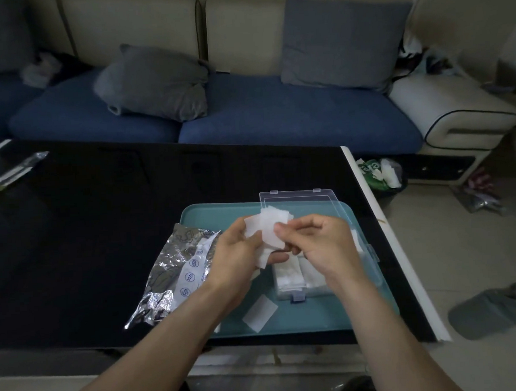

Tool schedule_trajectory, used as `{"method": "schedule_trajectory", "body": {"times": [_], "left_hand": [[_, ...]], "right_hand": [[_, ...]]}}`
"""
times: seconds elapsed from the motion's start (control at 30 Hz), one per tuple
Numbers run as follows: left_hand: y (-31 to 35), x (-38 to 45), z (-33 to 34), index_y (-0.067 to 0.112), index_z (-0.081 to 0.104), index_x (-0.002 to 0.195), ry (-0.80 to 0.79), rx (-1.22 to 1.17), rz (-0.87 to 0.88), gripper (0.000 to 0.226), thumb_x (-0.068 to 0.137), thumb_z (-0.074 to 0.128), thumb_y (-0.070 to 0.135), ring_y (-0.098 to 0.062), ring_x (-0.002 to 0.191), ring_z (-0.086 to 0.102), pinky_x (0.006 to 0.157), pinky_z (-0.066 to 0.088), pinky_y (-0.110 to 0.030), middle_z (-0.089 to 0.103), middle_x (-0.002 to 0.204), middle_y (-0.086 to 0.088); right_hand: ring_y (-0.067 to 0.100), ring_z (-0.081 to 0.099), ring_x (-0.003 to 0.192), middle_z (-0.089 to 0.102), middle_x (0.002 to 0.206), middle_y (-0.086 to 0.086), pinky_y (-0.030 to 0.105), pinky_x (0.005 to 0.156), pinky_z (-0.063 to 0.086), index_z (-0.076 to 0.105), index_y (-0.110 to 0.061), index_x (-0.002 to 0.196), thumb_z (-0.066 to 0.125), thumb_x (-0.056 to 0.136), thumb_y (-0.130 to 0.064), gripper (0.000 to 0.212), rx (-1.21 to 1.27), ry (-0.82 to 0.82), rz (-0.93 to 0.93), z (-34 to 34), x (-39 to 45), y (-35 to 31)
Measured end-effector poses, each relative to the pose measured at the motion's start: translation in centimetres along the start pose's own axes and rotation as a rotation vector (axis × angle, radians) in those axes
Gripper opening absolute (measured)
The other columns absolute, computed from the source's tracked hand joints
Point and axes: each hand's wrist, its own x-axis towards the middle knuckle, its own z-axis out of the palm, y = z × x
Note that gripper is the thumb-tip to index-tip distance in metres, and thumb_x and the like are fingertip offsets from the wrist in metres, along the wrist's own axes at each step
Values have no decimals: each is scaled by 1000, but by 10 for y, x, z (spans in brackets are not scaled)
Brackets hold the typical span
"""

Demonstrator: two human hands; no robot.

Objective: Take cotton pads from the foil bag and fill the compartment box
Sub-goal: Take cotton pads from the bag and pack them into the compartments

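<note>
My left hand [236, 253] grips a loose stack of cotton pads [267, 227] above the compartment box [300, 278], which sits lid-open on the teal tray [198, 213]. My right hand [316, 240] pinches the top pad at its edge. They look feather-light, soft and floppy, likely to cling together, so I judge a fingertip pinch at a corner peels one off best. The box already holds white pads. The foil bag [171, 268] lies just left of the tray; one stray pad [260, 313] rests on the tray
</note>
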Motion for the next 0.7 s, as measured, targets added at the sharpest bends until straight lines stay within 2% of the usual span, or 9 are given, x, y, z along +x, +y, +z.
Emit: {"method": "schedule_trajectory", "body": {"times": [0.07,0.13,0.2,0.27,0.33,0.4,0.6,0.7], "left_hand": [[-1,0,1,1,56,121,-31,-12,-39,24,104,41,6,-43,91,70,85,57,-47,72,107,-23],[-1,-1,2,2,58,120,-43,-14,-36,25,105,40,11,-44,92,68,94,52,-53,72,107,-22],[-2,-1,0,3,59,120,-54,13,-3,25,105,40,11,-38,85,70,87,56,-48,72,105,-21],[-2,0,-2,2,57,121,-87,65,31,24,104,41,4,-31,76,72,71,60,-37,73,100,-21],[-2,-1,-3,2,54,123,-151,92,59,27,101,39,-6,-29,77,73,62,58,-30,72,97,-23],[-1,-1,-4,2,51,123,-212,82,85,29,101,37,-10,-30,83,73,55,54,-28,72,95,-23],[-2,0,-5,1,57,118,-186,125,123,24,99,45,-9,-26,74,72,51,50,-23,74,87,-16],[-1,1,-8,-4,63,113,-142,200,137,20,96,53,-7,-23,71,72,54,52,-22,75,86,-14]], "right_hand": [[12,71,67,73,74,3,24,61,54,68,-14,89,90,73,-29,31,-77,74,-9,6,3,5],[14,69,79,67,86,1,23,63,50,62,-20,100,87,75,-40,41,-195,107,10,6,6,7],[14,68,82,66,90,1,25,64,51,63,-22,104,83,79,-43,38,-235,60,5,6,8,8],[15,71,77,72,86,1,28,64,57,70,-16,93,81,84,-31,21,-132,25,-35,5,7,8],[8,71,72,75,84,0,20,58,54,72,-13,90,78,87,-21,10,-7,51,-69,3,6,6],[1,68,70,75,82,-3,14,58,51,73,-15,90,75,90,-21,6,27,96,-114,0,6,5],[-1,66,70,74,79,-10,14,61,50,75,-20,92,76,89,-22,3,38,109,-178,-2,7,7],[3,69,75,75,85,-8,17,64,53,75,-21,101,75,90,-20,11,6,10,-207,-7,8,5]]}}
